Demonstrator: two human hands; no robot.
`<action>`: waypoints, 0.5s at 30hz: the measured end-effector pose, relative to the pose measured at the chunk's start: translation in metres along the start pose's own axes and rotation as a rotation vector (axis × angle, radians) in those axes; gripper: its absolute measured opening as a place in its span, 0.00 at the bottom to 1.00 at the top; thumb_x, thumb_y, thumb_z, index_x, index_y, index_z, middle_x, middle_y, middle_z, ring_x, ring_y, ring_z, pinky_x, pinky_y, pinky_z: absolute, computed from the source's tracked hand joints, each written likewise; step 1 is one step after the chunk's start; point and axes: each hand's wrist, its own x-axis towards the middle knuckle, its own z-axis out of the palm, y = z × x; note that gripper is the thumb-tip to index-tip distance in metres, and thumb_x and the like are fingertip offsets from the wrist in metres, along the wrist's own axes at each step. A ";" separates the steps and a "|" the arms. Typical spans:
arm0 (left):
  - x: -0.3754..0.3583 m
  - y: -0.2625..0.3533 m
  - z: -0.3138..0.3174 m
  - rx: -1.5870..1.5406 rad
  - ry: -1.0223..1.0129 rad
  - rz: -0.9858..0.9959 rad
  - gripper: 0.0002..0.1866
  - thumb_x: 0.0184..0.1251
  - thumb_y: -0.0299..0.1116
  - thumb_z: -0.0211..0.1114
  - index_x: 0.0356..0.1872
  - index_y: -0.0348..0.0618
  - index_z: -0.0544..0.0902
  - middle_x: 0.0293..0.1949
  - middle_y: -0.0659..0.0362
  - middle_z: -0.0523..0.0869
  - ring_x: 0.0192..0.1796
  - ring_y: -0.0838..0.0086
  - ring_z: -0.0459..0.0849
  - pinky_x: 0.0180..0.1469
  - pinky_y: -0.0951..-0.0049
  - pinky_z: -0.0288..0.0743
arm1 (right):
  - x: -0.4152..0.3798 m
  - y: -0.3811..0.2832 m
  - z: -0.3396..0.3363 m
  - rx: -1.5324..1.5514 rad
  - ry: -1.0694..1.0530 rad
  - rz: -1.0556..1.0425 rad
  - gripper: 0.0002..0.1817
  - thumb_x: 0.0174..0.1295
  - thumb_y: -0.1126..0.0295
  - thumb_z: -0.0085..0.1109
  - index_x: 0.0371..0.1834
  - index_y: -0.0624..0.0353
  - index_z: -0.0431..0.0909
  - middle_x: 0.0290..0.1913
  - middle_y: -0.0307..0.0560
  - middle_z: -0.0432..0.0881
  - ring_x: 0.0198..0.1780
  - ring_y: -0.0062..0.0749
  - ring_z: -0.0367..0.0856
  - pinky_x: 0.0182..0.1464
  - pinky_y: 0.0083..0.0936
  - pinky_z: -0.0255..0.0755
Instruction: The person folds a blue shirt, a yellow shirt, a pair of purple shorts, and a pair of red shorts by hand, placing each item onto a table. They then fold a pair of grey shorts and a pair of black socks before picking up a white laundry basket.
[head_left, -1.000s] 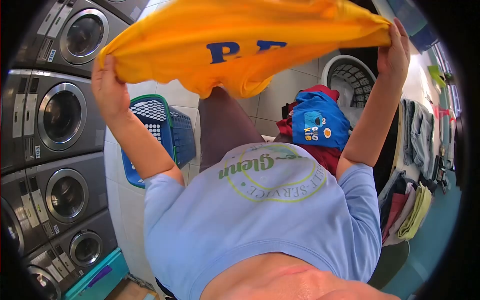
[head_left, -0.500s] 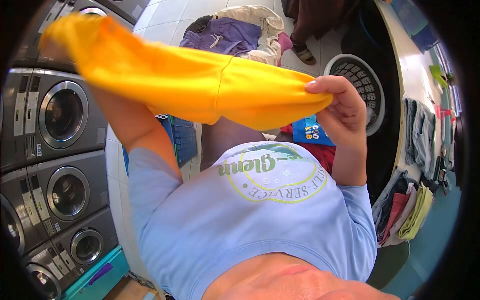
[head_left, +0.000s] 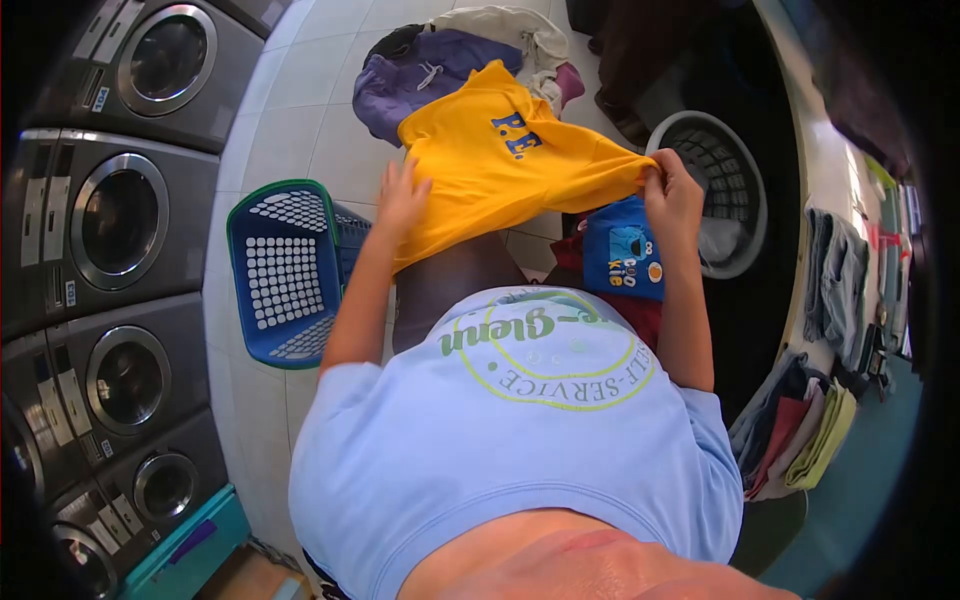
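A yellow T-shirt (head_left: 500, 160) with blue letters "P.E." is stretched between both my hands in front of my lap. My left hand (head_left: 400, 200) grips its left edge and my right hand (head_left: 672, 192) pinches its right edge. Just below my right hand lies a blue shirt with a cartoon print (head_left: 625, 255) on top of red clothes (head_left: 640, 312). Beyond the yellow shirt, a heap of purple and cream clothes (head_left: 450, 60) sits on the tiled floor.
A blue laundry basket (head_left: 285, 275) stands on the floor at my left. A white round basket (head_left: 720, 170) stands at my right. Stacked washing machines (head_left: 110, 230) line the left side. Folded clothes (head_left: 810, 430) lie along a counter at the right.
The yellow shirt has come down from overhead to lap height and now hangs with its printed letters showing. Both hands have dropped and moved closer together.
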 end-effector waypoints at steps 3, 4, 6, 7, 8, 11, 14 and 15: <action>-0.072 -0.065 0.033 -0.289 0.113 -0.396 0.32 0.67 0.52 0.54 0.64 0.41 0.65 0.63 0.38 0.66 0.65 0.47 0.65 0.63 0.54 0.63 | 0.003 0.006 0.002 0.007 0.025 0.031 0.06 0.64 0.74 0.52 0.41 0.62 0.76 0.30 0.50 0.83 0.29 0.27 0.83 0.31 0.19 0.73; -0.093 -0.066 0.029 -0.407 0.071 -0.604 0.31 0.67 0.52 0.54 0.63 0.40 0.67 0.60 0.40 0.69 0.62 0.51 0.70 0.58 0.56 0.67 | 0.004 0.005 0.005 0.024 0.030 0.014 0.06 0.64 0.74 0.52 0.41 0.62 0.76 0.29 0.49 0.83 0.28 0.27 0.83 0.31 0.20 0.74; -0.123 -0.061 0.014 -0.620 -0.070 -0.936 0.29 0.66 0.52 0.56 0.58 0.39 0.70 0.54 0.45 0.75 0.53 0.59 0.76 0.49 0.60 0.73 | 0.006 0.002 0.009 0.054 0.043 -0.022 0.06 0.65 0.73 0.52 0.40 0.62 0.76 0.28 0.49 0.82 0.27 0.28 0.83 0.32 0.20 0.74; -0.131 -0.054 0.001 -0.714 -0.170 -1.058 0.27 0.65 0.51 0.58 0.55 0.39 0.73 0.50 0.48 0.77 0.49 0.63 0.79 0.45 0.62 0.75 | 0.007 0.000 0.013 0.093 0.033 -0.023 0.06 0.65 0.73 0.52 0.40 0.62 0.76 0.28 0.49 0.82 0.28 0.27 0.83 0.32 0.21 0.74; -0.138 -0.051 -0.008 -0.809 -0.276 -1.177 0.25 0.65 0.50 0.59 0.53 0.40 0.75 0.46 0.50 0.80 0.44 0.66 0.81 0.41 0.64 0.76 | 0.007 -0.001 0.018 0.130 0.024 -0.023 0.06 0.65 0.73 0.52 0.40 0.62 0.76 0.28 0.49 0.82 0.28 0.27 0.83 0.32 0.21 0.75; -0.162 -0.086 0.012 -1.043 -0.185 -1.173 0.17 0.63 0.44 0.63 0.43 0.41 0.79 0.34 0.57 0.82 0.32 0.73 0.81 0.34 0.72 0.76 | 0.008 -0.004 0.022 0.123 0.006 -0.035 0.06 0.65 0.72 0.52 0.41 0.61 0.76 0.29 0.51 0.83 0.31 0.31 0.84 0.34 0.24 0.75; -0.162 -0.089 0.005 -1.104 -0.075 -1.056 0.12 0.64 0.38 0.64 0.40 0.39 0.81 0.31 0.59 0.83 0.29 0.75 0.81 0.32 0.76 0.75 | 0.011 -0.003 0.018 -0.019 0.033 -0.046 0.07 0.64 0.71 0.52 0.42 0.59 0.76 0.31 0.53 0.83 0.34 0.38 0.84 0.36 0.29 0.75; -0.155 -0.081 -0.003 -1.139 0.045 -0.931 0.11 0.64 0.36 0.63 0.41 0.40 0.80 0.34 0.59 0.83 0.31 0.75 0.81 0.33 0.77 0.75 | 0.012 -0.001 0.011 -0.094 0.062 -0.037 0.08 0.64 0.71 0.52 0.43 0.59 0.76 0.32 0.54 0.83 0.36 0.41 0.85 0.37 0.31 0.75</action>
